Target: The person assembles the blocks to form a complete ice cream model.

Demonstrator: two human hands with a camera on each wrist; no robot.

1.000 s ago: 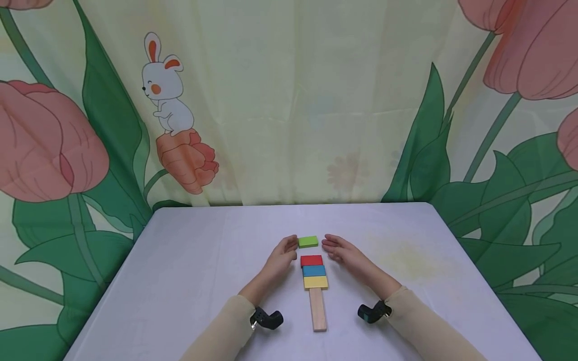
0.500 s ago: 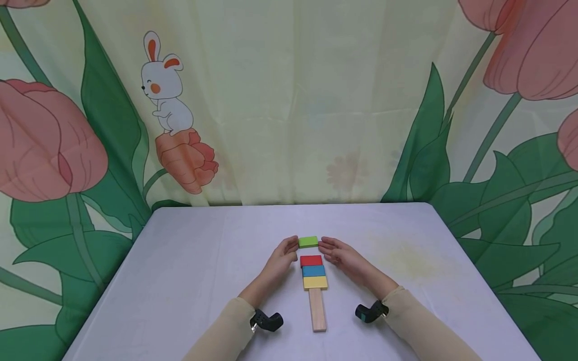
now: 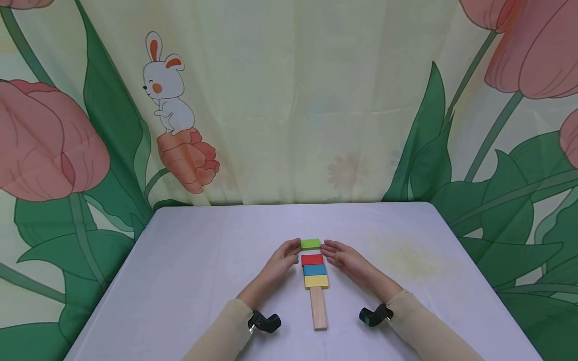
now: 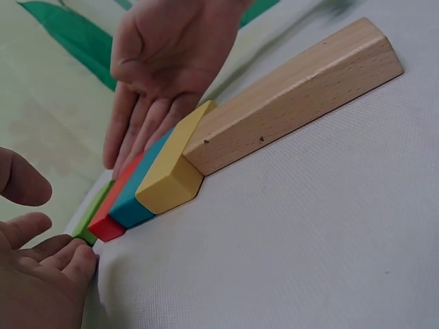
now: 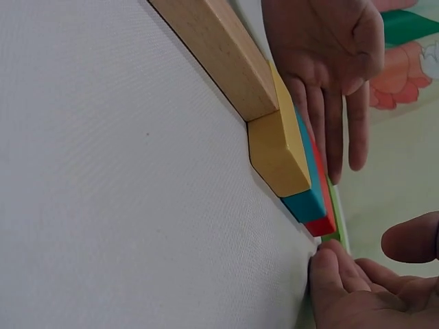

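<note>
A light-green block (image 3: 310, 244) lies flat on the table between the fingertips of both hands. My left hand (image 3: 280, 261) has its straight fingers at the block's left end, thumb lifted apart. Fingers of my right hand (image 3: 350, 261) extend to the right end, also straight. Nearer to me, a red block (image 3: 312, 259), a blue block (image 3: 314, 270) and a yellow block (image 3: 316, 281) lie side by side in contact. A narrow gap separates the green block from the red one. From the yellow block a long plain wooden block (image 4: 295, 96) runs toward me.
A white cloth covers the table (image 3: 203, 250), with a faint yellowish stain at the right. Behind its far edge hangs a curtain (image 3: 289, 125) printed with tulips and a rabbit. Each wrist carries a small black camera (image 3: 265, 322) close above the cloth.
My right hand has come in to the green block's right end. The green block has slid a little toward me, narrowing the gap to the red block. The other blocks stay in place.
</note>
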